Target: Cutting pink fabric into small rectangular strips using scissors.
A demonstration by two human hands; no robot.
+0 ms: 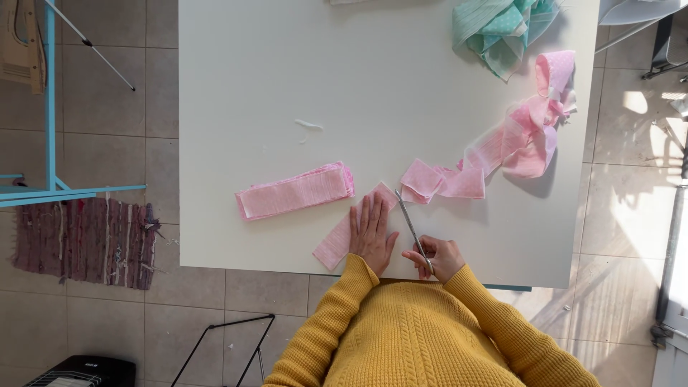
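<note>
cutting a pink strip at the table edge

mid-cut, by the look of it. left hand (372, 233) pressed flat, fingers spread, on a pink fabric strip (338, 242) lying slantwise on the white table (287, 86), pinning it down rather than gripping. right hand (437, 258) closed through the handles of a pair of scissors (413, 229), just to the right of the flat hand; blades running up and away from the grip along the strip's cut end, apparently nearly together, though too thin here to say for sure.

beyond the blade tips, a crumpled run of the same pink fabric (459, 179) trailing off to the upper right into a loose pink heap (534, 122), with mint-green fabric (502, 25) further out. up and left of the pinning hand, well apart from the scissors, a neat stack of cut pink pieces (295, 192).

likely next need: a clean close of the blades straight across, holding hand kept clear of the edge, strip kept flat so the cut does not wander.
</note>
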